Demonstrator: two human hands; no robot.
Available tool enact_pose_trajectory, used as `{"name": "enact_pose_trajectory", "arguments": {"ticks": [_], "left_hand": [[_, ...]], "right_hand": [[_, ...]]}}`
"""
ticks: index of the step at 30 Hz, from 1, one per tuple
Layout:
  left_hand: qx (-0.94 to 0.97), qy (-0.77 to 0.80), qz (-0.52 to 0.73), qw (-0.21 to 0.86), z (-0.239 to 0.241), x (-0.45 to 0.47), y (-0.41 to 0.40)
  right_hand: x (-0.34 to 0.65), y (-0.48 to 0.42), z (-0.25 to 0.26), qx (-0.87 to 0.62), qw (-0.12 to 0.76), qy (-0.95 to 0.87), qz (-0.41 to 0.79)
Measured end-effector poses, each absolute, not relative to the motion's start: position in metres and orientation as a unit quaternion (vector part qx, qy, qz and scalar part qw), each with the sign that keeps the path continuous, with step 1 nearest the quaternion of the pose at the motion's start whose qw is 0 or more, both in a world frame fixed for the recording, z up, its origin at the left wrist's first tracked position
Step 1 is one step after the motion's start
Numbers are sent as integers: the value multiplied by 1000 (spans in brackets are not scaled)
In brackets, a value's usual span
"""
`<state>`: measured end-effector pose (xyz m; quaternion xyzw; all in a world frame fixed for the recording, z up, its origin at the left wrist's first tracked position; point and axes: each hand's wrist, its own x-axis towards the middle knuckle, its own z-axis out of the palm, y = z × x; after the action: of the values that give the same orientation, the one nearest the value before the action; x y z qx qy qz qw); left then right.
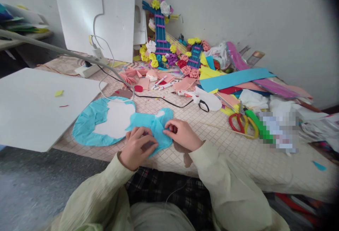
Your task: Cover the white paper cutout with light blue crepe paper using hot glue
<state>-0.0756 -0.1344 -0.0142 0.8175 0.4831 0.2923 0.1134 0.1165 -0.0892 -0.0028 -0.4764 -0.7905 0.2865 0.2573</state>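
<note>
On the table lies a flat white cutout [116,112], round at the left and narrowing into a neck at the right. Blue crepe paper [87,125] wraps its rim, leaving the middle white. More blue crepe paper covers the narrow right end. My left hand [139,144] bends over this end, thumb and fingertips drawn together at the paper. At the paper's right edge, my right hand [182,134] has its thumb and forefinger in a pinch on the blue crepe paper. The exact contact under the fingertips is partly hidden.
A large white board [39,107] overhangs the table at left. Scissors [243,125], a green glue bottle [258,125] and a thin stick [227,129] lie right. A black cable [159,98] crosses behind. Flower-decorated paper guitars [161,33] and paper scraps crowd the back.
</note>
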Motion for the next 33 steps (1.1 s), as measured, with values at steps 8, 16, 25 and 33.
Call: {"name": "enact_pose_trajectory", "arguments": {"ticks": [8,16,25,33], "left_hand": [[877,361,316,16,-10,-79,-122],[930,277,240,27,0,-74,-90],[927,310,163,138,4,-67,-70],[924,298,160,179,6,-67,-71]], "right_hand": [[120,-89,-3,-457,246,-800,300],[119,-89,-7,-456,257,-799,296],[124,-90,-4,-436,261,-806,304],[128,-90,-3,-432,261,-782,366]]}}
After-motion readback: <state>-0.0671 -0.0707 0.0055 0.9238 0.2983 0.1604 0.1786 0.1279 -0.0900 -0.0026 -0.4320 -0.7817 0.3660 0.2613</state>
